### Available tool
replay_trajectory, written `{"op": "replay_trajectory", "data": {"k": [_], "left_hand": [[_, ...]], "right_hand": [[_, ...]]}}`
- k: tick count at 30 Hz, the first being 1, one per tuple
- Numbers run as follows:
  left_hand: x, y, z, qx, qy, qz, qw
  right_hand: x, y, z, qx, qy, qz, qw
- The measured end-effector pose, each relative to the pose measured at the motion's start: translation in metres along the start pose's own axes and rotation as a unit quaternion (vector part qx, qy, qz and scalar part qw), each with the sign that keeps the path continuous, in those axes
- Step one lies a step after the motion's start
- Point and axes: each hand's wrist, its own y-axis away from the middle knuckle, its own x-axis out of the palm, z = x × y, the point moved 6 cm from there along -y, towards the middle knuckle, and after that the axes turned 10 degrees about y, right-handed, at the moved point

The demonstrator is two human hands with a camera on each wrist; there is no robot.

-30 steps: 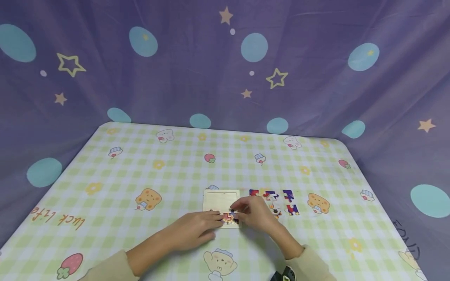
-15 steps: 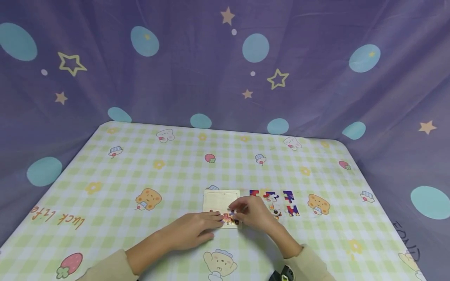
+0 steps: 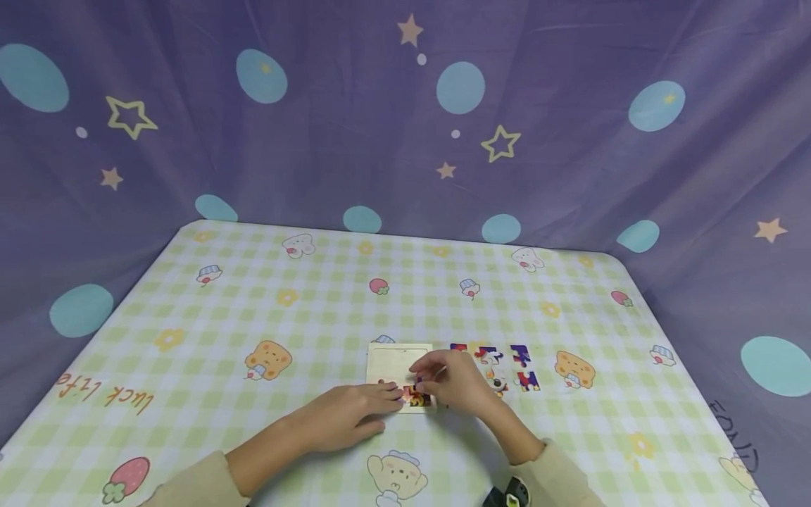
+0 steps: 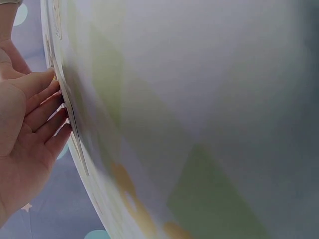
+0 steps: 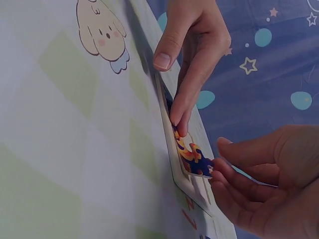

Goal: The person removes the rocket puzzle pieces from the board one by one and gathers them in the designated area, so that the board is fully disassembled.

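Observation:
A cream puzzle board (image 3: 399,357) lies flat on the table, with joined picture pieces (image 3: 415,398) along its near side. My left hand (image 3: 345,417) rests straight fingers on the board's near left part, touching the pieces. At the board's right side, my right hand (image 3: 457,384) has curled fingers and pinches a dark blue puzzle piece (image 5: 203,168) by its edge, beside the yellow-and-orange printed ones. In the left wrist view my left hand (image 4: 30,124) lies along the board's edge; its pieces are hidden there. Fingers partly cover the pieces in the head view.
Several loose puzzle pieces (image 3: 527,381) lie to the right of the board, some partly behind my right hand. A green-and-white checked cloth (image 3: 329,310) with printed cartoons covers the table. A purple patterned curtain (image 3: 355,141) stands behind it. Something black (image 3: 507,495) sits by the right sleeve.
My right hand has shifted slightly left over the board, and more of the yellow-and-orange picture shows beneath it. The left hand stays in place.

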Motion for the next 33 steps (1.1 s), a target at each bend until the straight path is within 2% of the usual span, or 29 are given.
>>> {"op": "replay_trajectory", "data": {"k": [5, 15, 24, 33], "left_hand": [[0.001, 0.000, 0.001, 0.002, -0.007, 0.004, 1.0000], [0.002, 0.003, 0.003, 0.016, -0.017, 0.012, 0.9996], [0.003, 0.004, 0.006, 0.022, -0.016, 0.014, 0.9995], [0.003, 0.004, 0.006, 0.025, -0.012, 0.014, 0.9995]], "right_hand": [[0.001, 0.000, -0.004, 0.015, -0.033, -0.007, 0.9993], [0.004, 0.002, -0.009, 0.038, -0.065, -0.020, 0.9970], [0.008, 0.004, -0.017, 0.075, -0.103, 0.001, 0.9918], [0.007, 0.007, -0.024, 0.109, -0.099, -0.001, 0.9891]]}}
